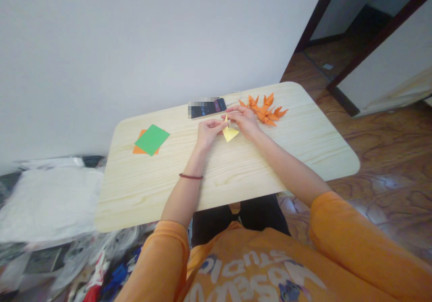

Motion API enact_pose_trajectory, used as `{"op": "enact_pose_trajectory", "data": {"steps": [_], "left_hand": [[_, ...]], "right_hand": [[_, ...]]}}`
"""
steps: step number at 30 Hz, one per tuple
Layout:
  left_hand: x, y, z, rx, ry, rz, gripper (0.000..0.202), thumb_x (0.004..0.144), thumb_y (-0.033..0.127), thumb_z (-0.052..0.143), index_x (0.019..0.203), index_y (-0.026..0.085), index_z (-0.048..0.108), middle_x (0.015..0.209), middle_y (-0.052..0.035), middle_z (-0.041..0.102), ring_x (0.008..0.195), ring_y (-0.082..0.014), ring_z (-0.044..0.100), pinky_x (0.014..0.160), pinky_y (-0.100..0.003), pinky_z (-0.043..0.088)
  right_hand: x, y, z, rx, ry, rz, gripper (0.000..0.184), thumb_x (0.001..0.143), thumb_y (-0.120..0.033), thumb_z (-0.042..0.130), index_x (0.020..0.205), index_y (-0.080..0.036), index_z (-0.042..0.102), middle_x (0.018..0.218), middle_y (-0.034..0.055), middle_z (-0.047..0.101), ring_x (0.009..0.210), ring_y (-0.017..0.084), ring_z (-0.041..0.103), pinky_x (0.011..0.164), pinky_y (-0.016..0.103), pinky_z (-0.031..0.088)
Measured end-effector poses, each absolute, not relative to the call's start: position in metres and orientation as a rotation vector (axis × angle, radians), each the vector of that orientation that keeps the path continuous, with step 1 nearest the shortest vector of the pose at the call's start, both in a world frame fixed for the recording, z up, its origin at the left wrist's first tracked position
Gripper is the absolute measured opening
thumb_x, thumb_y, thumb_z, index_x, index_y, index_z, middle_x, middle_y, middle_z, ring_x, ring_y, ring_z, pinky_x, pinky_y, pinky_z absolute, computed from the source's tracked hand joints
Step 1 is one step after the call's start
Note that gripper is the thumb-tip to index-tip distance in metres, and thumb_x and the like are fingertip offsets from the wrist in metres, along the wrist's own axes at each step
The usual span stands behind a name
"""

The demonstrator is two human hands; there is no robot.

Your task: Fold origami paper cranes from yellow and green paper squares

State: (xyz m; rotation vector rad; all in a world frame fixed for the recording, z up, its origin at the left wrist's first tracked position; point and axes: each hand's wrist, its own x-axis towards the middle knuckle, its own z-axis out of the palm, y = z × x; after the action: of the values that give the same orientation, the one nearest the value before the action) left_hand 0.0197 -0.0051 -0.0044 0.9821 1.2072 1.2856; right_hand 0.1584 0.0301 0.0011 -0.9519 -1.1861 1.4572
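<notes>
Between my hands is a yellow folded paper piece (230, 134), with one point sticking up and another spreading to the right. My left hand (209, 133) pinches it from the left side with thumb and fingers. From the right, my right hand (245, 121) has its fingertips closed at the upper part of the same paper. Both hands are just above the table, in front of a phone (207, 108). Several orange folded paper figures (265, 109) lie in a cluster just beyond my right hand.
A green paper sheet (151, 140) lies over an orange sheet (137, 150) on the left of the wooden table (236, 171). A white cable (234, 104) runs from the phone. The wall stands behind the table. A white bag (54, 198) and clutter are at lower left.
</notes>
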Motion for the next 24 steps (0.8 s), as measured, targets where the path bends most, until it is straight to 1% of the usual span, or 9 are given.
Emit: {"op": "enact_pose_trajectory", "data": {"steps": [3,6,11,15,24], "left_hand": [[0.0189,-0.0042,-0.0052,0.975,1.205,1.318,0.029,0.049,0.034,0.086,0.066,0.015,0.072,0.065,-0.0024,0.071,0.057,-0.0108,0.061,0.059,-0.024,0.050],[0.0187,-0.0047,-0.0046,0.985,1.233,1.353,0.026,0.051,0.032,0.085,0.065,0.015,0.072,0.063,-0.0025,0.070,0.056,-0.0108,0.062,0.059,-0.023,0.050],[0.0186,-0.0056,-0.0034,1.061,1.295,1.390,0.023,0.056,0.032,0.082,0.065,0.014,0.071,0.064,-0.0041,0.071,0.056,-0.0124,0.063,0.057,-0.024,0.051],[0.0179,-0.0048,-0.0047,1.162,1.350,1.414,0.021,0.060,0.032,0.080,0.065,0.014,0.071,0.064,-0.0049,0.071,0.055,-0.0126,0.063,0.057,-0.024,0.051],[0.0179,-0.0056,-0.0058,1.353,1.428,1.451,0.014,0.065,0.029,0.076,0.066,0.015,0.072,0.065,-0.0048,0.071,0.057,-0.0137,0.064,0.058,-0.025,0.051]], "right_hand": [[0.1581,0.0288,0.0043,-0.920,-1.145,1.518,0.021,0.064,-0.030,0.072,0.081,-0.018,0.066,0.077,0.0022,0.072,0.074,0.013,0.065,0.067,0.024,0.047],[0.1577,0.0284,0.0049,-0.893,-1.120,1.530,0.022,0.066,-0.034,0.073,0.080,-0.018,0.067,0.079,0.0024,0.072,0.075,0.013,0.064,0.064,0.023,0.046],[0.1565,0.0311,-0.0007,-0.934,-1.172,1.432,0.026,0.059,-0.035,0.079,0.075,-0.019,0.068,0.077,0.0007,0.069,0.070,0.011,0.060,0.060,0.022,0.044],[0.1556,0.0324,-0.0029,-0.983,-1.196,1.364,0.028,0.055,-0.037,0.080,0.070,-0.017,0.067,0.073,0.0009,0.067,0.065,0.010,0.056,0.057,0.023,0.043],[0.1583,0.0330,-0.0010,-1.034,-1.241,1.312,0.021,0.062,-0.033,0.077,0.070,-0.016,0.068,0.064,-0.0003,0.062,0.055,0.009,0.047,0.056,0.026,0.041]]}}
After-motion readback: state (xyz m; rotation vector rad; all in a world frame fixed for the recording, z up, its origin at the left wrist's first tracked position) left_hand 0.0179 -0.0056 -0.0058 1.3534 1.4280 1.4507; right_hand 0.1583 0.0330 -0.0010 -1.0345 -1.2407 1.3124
